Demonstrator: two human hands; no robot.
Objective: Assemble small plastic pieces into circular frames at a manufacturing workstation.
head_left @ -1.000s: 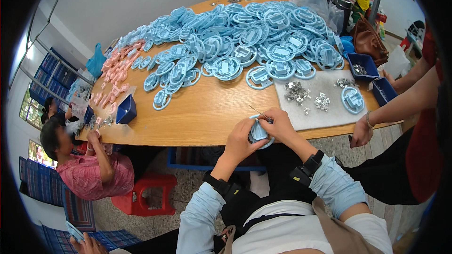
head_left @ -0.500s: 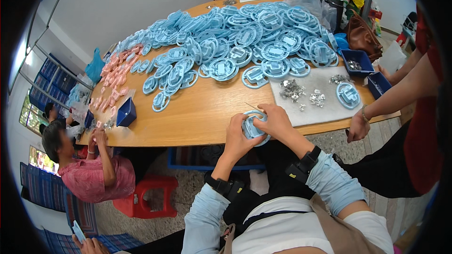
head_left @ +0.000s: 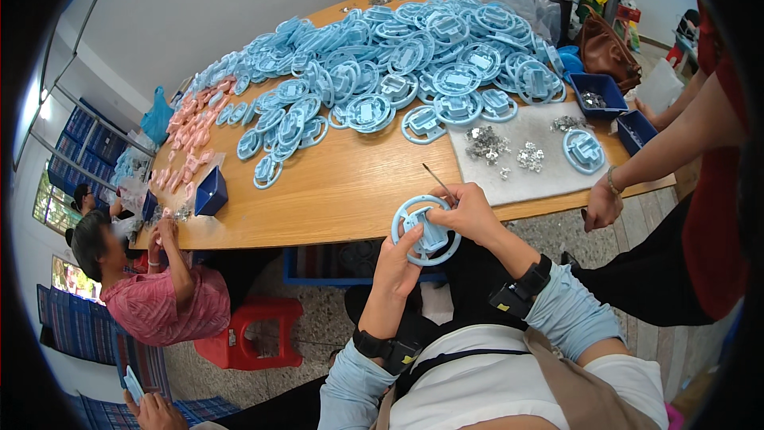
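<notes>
A light blue plastic toy steering wheel point(head_left: 430, 238) is tilted up just off the table's near edge, its ring and boxy middle facing me. My left hand point(head_left: 395, 264) grips its lower left side, thumb across the ring. Against its upper right rests my right hand point(head_left: 469, 213), the thumb on the middle part. That hand also pinches a thin, dark pointed tool point(head_left: 436, 178) whose tip sticks out up and left; its exact kind is unclear. A large heap of similar blue wheels point(head_left: 368, 112) covers the table beyond.
On a white board point(head_left: 509, 183) lie small metal pieces point(head_left: 530, 157) and another blue wheel point(head_left: 583, 150). Blue bins point(head_left: 598, 96) stand at its right. Pink parts point(head_left: 191, 129) are piled left. A co-worker's arm point(head_left: 645, 161) reaches in from the right; other people sit left and across.
The wheel has been tipped up so its open ring shows, and my left hand has dropped lower on it. The thin tool now points more steeply upward. The view has shifted slightly.
</notes>
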